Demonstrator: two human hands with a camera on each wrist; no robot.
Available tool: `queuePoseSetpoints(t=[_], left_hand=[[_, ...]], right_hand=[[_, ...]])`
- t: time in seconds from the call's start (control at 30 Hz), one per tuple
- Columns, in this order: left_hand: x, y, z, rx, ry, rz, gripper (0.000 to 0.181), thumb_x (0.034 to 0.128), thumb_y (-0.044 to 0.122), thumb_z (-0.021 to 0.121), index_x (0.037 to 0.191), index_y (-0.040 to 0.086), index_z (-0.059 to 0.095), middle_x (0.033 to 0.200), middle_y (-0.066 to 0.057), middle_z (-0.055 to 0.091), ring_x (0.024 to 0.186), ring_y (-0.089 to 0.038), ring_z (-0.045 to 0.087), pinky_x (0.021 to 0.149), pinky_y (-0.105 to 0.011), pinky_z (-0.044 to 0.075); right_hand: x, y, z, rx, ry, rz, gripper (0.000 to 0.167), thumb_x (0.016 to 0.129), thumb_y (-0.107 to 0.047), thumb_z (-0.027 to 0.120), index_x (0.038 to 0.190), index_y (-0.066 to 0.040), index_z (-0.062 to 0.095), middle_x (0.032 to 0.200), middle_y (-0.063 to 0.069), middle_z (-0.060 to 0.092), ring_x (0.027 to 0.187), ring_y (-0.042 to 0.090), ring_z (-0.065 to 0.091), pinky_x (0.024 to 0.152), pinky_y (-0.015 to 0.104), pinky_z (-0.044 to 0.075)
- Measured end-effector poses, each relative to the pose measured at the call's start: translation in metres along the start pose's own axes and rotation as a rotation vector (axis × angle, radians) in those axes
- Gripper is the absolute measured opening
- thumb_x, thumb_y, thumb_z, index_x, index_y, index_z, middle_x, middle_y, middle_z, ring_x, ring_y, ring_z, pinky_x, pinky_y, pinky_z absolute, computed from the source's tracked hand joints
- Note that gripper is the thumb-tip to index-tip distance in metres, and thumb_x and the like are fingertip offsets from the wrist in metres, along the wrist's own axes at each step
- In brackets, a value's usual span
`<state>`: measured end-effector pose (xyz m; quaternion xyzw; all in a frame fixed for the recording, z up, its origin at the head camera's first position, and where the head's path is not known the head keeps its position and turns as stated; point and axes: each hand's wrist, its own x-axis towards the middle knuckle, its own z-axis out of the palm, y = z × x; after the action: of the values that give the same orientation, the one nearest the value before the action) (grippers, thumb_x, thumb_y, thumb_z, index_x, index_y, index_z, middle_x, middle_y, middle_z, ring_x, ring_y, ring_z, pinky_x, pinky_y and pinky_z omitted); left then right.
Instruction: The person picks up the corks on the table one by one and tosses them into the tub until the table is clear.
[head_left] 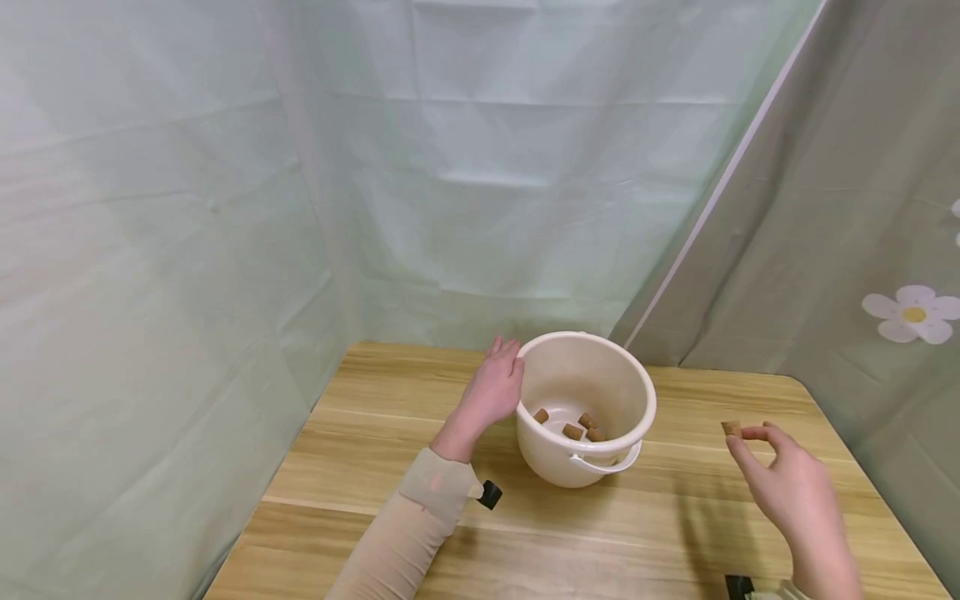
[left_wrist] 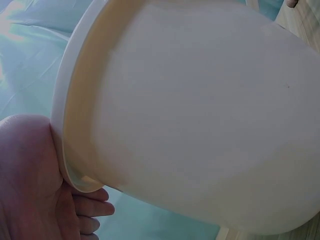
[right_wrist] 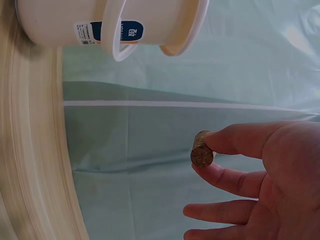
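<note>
A white bucket stands upright on the wooden table, with several brown corks lying on its bottom. Against the bucket's left rim rests my left hand, its fingers pointing away from me. In the left wrist view, the palm side of the left hand touches the rim, and the fingers extend along the outside. To the right of the bucket, my right hand pinches one cork between thumb and index finger, above the table. The right wrist view shows that cork end-on, other fingers extended.
The bucket's white handle hangs down on the near side. Pale green sheeting stands behind and left of the wooden table. A grey-green curtain with a white flower hangs at the right.
</note>
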<state>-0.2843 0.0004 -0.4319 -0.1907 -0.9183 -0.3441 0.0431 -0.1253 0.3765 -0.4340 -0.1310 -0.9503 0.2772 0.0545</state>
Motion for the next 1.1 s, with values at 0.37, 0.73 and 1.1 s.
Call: queuePoseSetpoints(t=[0.37,0.73,1.1], left_hand=[[0.000,0.002,0.000,-0.005,0.000,-0.002,0.054,0.1174,0.025,0.030,0.160,-0.006,0.042,0.168,-0.020,0.038,0.162,-0.036,0.016,0.131,-0.047,0.012],[0.000,0.002,0.000,0.002,0.005,-0.003,0.053,0.1172,0.024,0.031,0.160,-0.005,0.043,0.168,-0.020,0.038,0.162,-0.037,0.017,0.131,-0.049,0.014],[-0.001,0.003,-0.004,0.055,-0.007,0.006,0.053,0.1173,0.023,0.032,0.159,-0.008,0.042,0.171,-0.024,0.029,0.162,-0.040,0.014,0.131,-0.051,0.013]], right_hand=[[0.001,-0.010,0.000,0.002,0.028,-0.029,0.070,0.108,-0.063,0.049,0.142,-0.004,0.063,0.160,0.036,0.041,0.084,0.028,0.069,0.071,0.053,0.054],[0.002,-0.022,0.006,0.023,0.056,-0.061,0.064,0.109,-0.058,0.052,0.141,-0.004,0.064,0.150,0.039,0.051,0.081,0.029,0.069,0.076,0.059,0.055],[0.000,-0.038,0.014,0.056,0.059,-0.083,0.064,0.108,-0.059,0.053,0.141,-0.005,0.064,0.154,0.039,0.045,0.060,0.020,0.058,0.063,0.048,0.053]])
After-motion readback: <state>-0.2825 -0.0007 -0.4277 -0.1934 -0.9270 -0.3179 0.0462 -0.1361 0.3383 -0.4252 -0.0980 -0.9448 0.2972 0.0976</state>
